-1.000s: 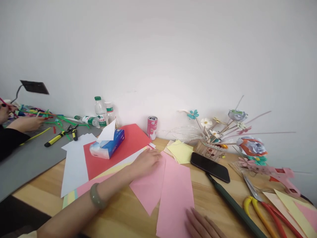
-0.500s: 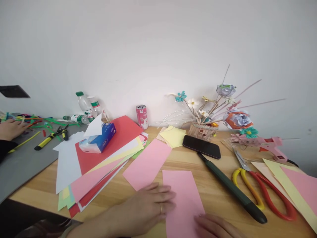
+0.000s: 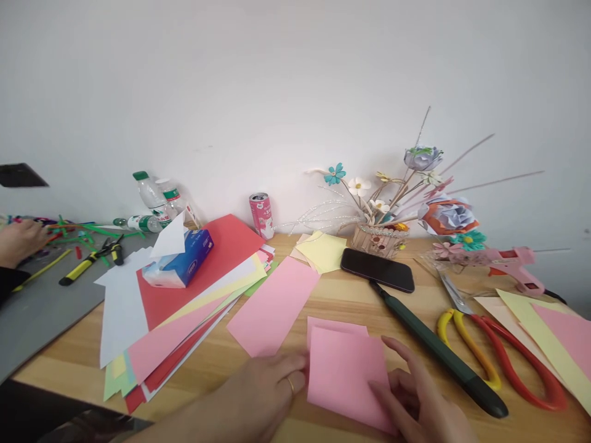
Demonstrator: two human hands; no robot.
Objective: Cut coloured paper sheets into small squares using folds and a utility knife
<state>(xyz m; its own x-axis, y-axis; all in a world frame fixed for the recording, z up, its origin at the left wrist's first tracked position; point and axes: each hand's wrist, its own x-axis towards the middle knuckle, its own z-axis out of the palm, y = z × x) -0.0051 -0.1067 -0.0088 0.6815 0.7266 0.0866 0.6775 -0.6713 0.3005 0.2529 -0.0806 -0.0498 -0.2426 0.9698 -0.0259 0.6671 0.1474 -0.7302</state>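
A pink paper strip lies on the wooden table in front of me, its near end folded up over the far end. My left hand rests flat against its left edge, a ring on one finger. My right hand holds the folded flap at its lower right corner. A second pink strip lies flat just beyond my left hand, untouched.
A stack of coloured sheets with a tissue box lies at left. A phone, a dark green knife, red-yellow scissors, a pink glue gun and paper flowers stand at right. Another person's hand works at far left.
My left hand has come back from the far pink strip to the near one. The near strip, flat before, is now folded over by my right hand.
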